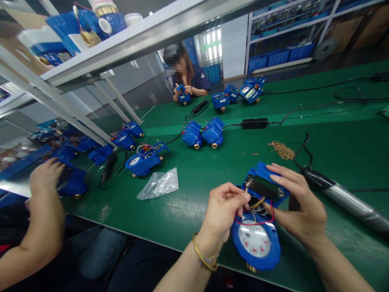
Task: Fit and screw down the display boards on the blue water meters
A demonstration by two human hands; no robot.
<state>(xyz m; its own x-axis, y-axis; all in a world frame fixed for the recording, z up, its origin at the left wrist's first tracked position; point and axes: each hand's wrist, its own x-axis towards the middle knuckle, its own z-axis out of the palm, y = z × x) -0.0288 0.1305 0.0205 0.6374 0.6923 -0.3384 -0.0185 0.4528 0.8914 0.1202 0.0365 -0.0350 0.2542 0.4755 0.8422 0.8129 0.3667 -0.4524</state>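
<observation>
In front of me at the table's near edge is a blue water meter (255, 241) with a round white dial. Its blue cover (261, 173) is raised at the far side and carries a black module (261, 189). Red and yellow wires (258, 222) run between the cover and the meter body. My left hand (226, 207), wearing a gold bracelet, pinches a wire end at the cover's left side. My right hand (300, 205) grips the cover from the right, with the thumb below and the fingers over its top edge.
Brass screws (282, 150) lie in a pile beyond my right hand, near a silver-and-black electric screwdriver (346, 198). A clear bag (161, 183) of small parts and several blue meters (212, 132) stand farther left. A co-worker's arm (45, 211) reaches in at left; another person (188, 77) sits opposite.
</observation>
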